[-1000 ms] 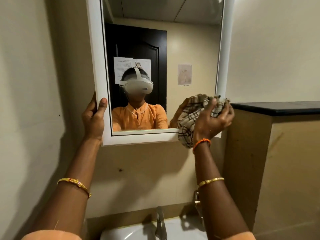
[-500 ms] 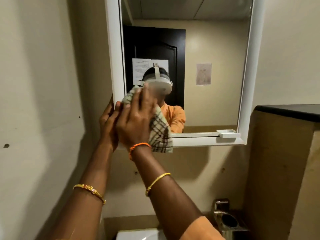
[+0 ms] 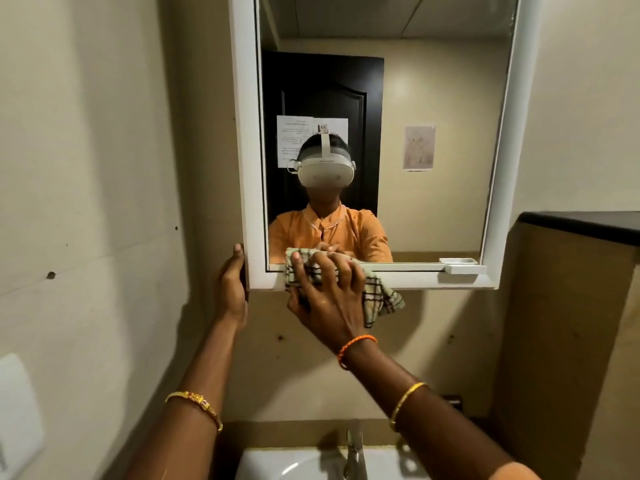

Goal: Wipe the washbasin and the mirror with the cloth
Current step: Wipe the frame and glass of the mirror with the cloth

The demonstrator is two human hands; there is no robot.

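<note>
White-framed mirror [image 3: 242, 133]; right hand [image 3: 325, 299] presses checked cloth [image 3: 377, 299].

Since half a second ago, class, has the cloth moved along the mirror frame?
Yes. The cloth, pressed by the right hand, has dropped from the mirror frame's left side to its bottom rail, near the left corner.

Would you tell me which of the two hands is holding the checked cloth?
The right hand presses the checked cloth against the mirror frame; the left hand only grips the frame's corner.
</note>
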